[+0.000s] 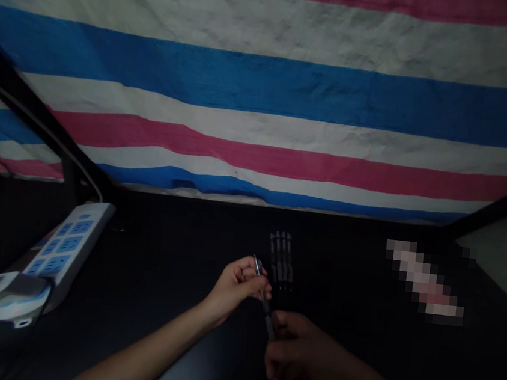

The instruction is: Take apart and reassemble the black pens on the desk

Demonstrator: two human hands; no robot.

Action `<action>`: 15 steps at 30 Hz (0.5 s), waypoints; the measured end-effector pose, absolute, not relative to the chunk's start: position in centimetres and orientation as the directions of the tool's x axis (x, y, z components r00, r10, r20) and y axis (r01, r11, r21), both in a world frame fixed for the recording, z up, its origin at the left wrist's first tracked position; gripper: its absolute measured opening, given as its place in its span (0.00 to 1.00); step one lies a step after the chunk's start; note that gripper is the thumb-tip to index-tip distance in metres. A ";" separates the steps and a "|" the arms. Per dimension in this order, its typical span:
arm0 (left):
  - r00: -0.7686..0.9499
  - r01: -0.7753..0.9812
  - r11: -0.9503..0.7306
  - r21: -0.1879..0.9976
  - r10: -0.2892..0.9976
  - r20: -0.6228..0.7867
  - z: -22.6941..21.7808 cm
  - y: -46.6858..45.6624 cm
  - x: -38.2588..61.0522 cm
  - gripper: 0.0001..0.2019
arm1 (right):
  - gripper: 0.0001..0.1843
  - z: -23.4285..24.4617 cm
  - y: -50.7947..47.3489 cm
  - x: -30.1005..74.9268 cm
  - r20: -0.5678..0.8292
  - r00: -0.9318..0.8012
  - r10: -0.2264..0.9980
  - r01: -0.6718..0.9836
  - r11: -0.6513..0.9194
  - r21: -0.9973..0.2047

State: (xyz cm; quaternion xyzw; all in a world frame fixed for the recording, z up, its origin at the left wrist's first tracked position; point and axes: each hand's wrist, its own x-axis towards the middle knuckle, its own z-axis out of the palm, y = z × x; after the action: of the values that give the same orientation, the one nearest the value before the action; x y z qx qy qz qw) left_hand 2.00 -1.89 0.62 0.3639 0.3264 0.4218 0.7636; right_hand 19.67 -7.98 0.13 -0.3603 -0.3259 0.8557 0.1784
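Power strip [67, 243]: one, white with blue sockets, far left on the table, a plug seated at its near end.
Left hand [237, 285]: fingers pinched on the pen's upper end.
Pen [264, 300]: one, held above the table between both hands.
Right hand [295, 351]: fingers closed round the pen's lower end.
Row of pens [281, 260]: four, dark, lying side by side just beyond the hands.
Table [165, 253]: black.
Tarp [263, 94]: striped red, white and blue, hanging behind.

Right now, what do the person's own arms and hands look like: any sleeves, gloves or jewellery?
Both forearms are bare as far as the picture shows, with no sleeve edge in view. The left hand and the right hand wear no gloves. No watch, bracelet or ring can be made out, though the dim light leaves the right hand hard to check.
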 end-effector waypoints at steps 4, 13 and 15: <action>0.502 -0.353 0.384 0.853 0.847 -0.173 0.5 -2.0 2.0 0.15 | 0.19 0.2 -8.0 19.6 -0.500 -0.686 0.529 -0.075 -0.735 -0.674; 0.449 -0.415 0.385 0.824 0.875 -0.183 0.8 -1.4 1.7 0.14 | 0.22 0.5 -7.8 19.5 -0.447 -0.659 0.605 -0.184 -0.706 -0.684; 0.413 -0.417 0.361 0.834 0.893 -0.180 0.9 -1.5 1.7 0.14 | 0.21 0.3 -7.9 19.6 -0.467 -0.645 0.605 -0.145 -0.697 -0.702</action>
State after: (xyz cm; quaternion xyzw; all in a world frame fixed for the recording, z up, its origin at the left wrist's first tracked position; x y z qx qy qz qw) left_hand 1.69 -1.50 0.88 0.3643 0.3268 0.4322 0.7574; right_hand 19.58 -7.88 0.34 -0.3585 -0.3204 0.8485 0.2209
